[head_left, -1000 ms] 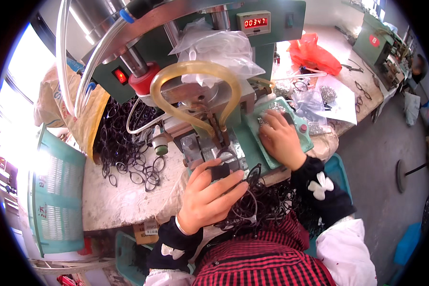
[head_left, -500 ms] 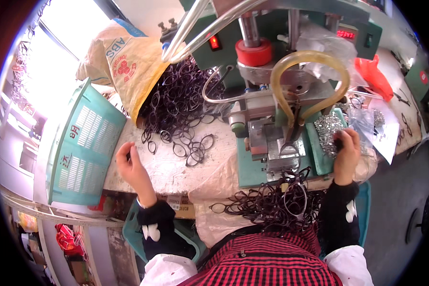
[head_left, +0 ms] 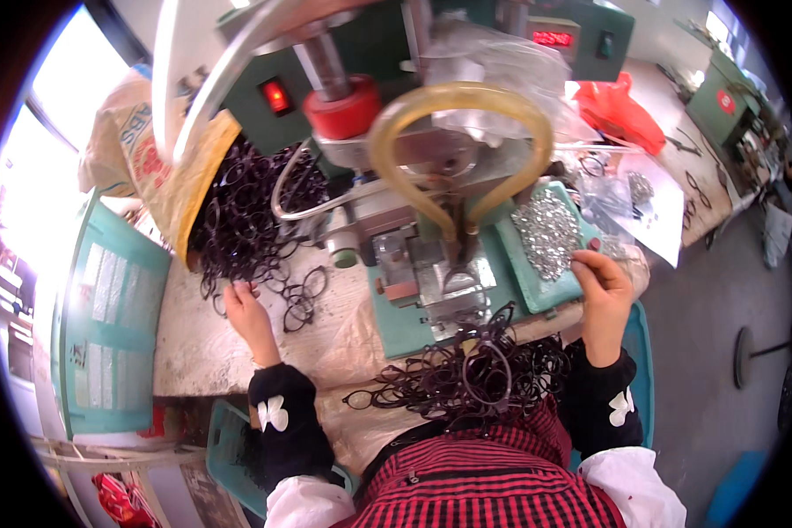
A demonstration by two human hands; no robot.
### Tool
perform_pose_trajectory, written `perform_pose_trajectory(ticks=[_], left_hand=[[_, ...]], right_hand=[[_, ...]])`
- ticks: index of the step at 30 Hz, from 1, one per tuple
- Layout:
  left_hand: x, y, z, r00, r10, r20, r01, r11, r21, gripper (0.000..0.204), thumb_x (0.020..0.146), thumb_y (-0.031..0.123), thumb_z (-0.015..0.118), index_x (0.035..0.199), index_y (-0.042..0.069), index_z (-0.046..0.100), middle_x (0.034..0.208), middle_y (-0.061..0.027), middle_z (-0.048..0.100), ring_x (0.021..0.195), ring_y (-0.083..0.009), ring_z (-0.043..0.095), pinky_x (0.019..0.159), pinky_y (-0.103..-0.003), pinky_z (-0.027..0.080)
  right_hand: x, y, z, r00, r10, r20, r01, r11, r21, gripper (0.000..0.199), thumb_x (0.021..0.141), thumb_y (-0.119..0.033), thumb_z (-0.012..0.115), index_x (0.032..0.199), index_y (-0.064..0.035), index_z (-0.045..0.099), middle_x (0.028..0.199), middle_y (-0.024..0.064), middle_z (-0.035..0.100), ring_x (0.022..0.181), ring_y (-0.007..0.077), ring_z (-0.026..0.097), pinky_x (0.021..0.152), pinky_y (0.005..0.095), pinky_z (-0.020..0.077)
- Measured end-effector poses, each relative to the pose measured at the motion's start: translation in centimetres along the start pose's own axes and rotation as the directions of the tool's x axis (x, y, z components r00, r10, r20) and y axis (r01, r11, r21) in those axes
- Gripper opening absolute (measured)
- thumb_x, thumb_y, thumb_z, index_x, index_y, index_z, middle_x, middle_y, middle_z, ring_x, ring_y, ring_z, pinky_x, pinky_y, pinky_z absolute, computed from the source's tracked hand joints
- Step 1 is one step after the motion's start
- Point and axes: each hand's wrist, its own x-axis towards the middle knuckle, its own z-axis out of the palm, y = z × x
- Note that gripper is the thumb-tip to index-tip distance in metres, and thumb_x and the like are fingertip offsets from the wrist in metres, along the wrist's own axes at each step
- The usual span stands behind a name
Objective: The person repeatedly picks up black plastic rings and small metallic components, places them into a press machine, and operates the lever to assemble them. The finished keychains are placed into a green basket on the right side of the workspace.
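My left hand reaches across the worktable to the near edge of a heap of dark eyeglass frames, fingertips among the loose frames; its grip is hidden. My right hand sits at the right rim of a teal tray filled with small silver metal parts, fingers pinched together on one small part. Between my hands stands a green press machine with a red knob and a yellow hose loop. Another bundle of dark frames lies in my lap.
A brown paper sack spills frames at the back left. A teal crate stands on the left. A red plastic bag, clear bags and white paper lie to the right. A second green machine is far right.
The view swung back to the right. My left hand moved from the table's left edge into the frame heap. My right hand stayed at the parts tray.
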Motion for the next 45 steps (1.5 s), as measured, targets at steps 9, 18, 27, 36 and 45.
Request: perform_pose_trajectory(ticks=[9, 18, 27, 36, 45], left_hand=[[-6.4, 12.0, 2.8, 0.928, -0.164, 0.334, 0.23, 0.959, -0.168, 0.022, 0.109, 0.023, 0.05, 0.098, 0.006, 0.06, 0.072, 0.0036, 0.05, 0.059, -0.005, 0.043, 0.052, -0.023, 0.036], [-10.6, 27.5, 3.5, 0.768, 0.579, 0.275, -0.289, 0.695, -0.658, 0.015, 0.108, 0.01, 0.045, 0.121, 0.004, 0.05, 0.116, -0.0179, 0.059, 0.089, -0.0243, 0.064, 0.077, -0.038, 0.055], [-13.6, 25.2, 4.9, 0.469, 0.793, 0.389, -0.58, 0.608, -0.542, 0.021, 0.087, -0.005, 0.067, 0.107, 0.002, 0.069, 0.106, -0.0172, 0.075, 0.087, -0.0309, 0.074, 0.083, -0.037, 0.054], [-15.6, 24.6, 6.6, 0.124, 0.885, 0.448, -0.805, 0.354, -0.477, 0.037, 0.067, -0.002, 0.076, 0.101, 0.014, 0.077, 0.111, -0.0033, 0.074, 0.092, -0.0244, 0.071, 0.088, -0.046, 0.059], [-16.4, 24.2, 4.9, 0.165, 0.841, 0.515, -0.816, 0.409, -0.409, 0.038, 0.072, 0.003, 0.081, 0.108, 0.011, 0.074, 0.116, -0.0091, 0.073, 0.103, -0.0316, 0.071, 0.092, -0.049, 0.056]], right_hand=[[-0.3, -5.0, 10.2, 0.939, -0.227, 0.259, 0.196, 0.97, 0.141, 0.044, 0.083, 0.005, 0.07, 0.127, 0.004, 0.061, 0.105, 0.009, 0.071, 0.094, 0.0141, 0.067, 0.087, 0.0281, 0.0511], [-1.2, -7.6, 10.7, 0.941, -0.035, 0.338, -0.046, 0.973, 0.228, 0.061, 0.082, 0.002, 0.073, 0.138, 0.0041, 0.05, 0.093, 0.0065, 0.075, 0.11, 0.0127, 0.064, 0.098, 0.0296, 0.0457], [-1.2, -7.7, 8.6, 0.848, -0.103, 0.52, -0.016, 0.975, 0.22, 0.051, 0.088, -0.001, 0.066, 0.138, -0.0012, 0.054, 0.125, 0.0122, 0.068, 0.116, 0.0178, 0.064, 0.1, 0.0337, 0.0484], [4.1, 3.6, 1.7, 0.817, -0.497, 0.291, 0.523, 0.429, -0.736, 0.01, 0.076, -0.013, 0.076, 0.086, -0.0097, 0.074, 0.117, 0.0162, 0.067, 0.123, 0.0393, 0.058, 0.096, 0.0476, 0.0505], [8.1, 4.3, 7.8, 0.802, -0.462, 0.379, 0.536, 0.276, -0.798, 0.013, 0.08, -0.015, 0.069, 0.091, -0.0096, 0.072, 0.118, 0.0145, 0.065, 0.125, 0.0341, 0.056, 0.08, 0.0448, 0.0552]])
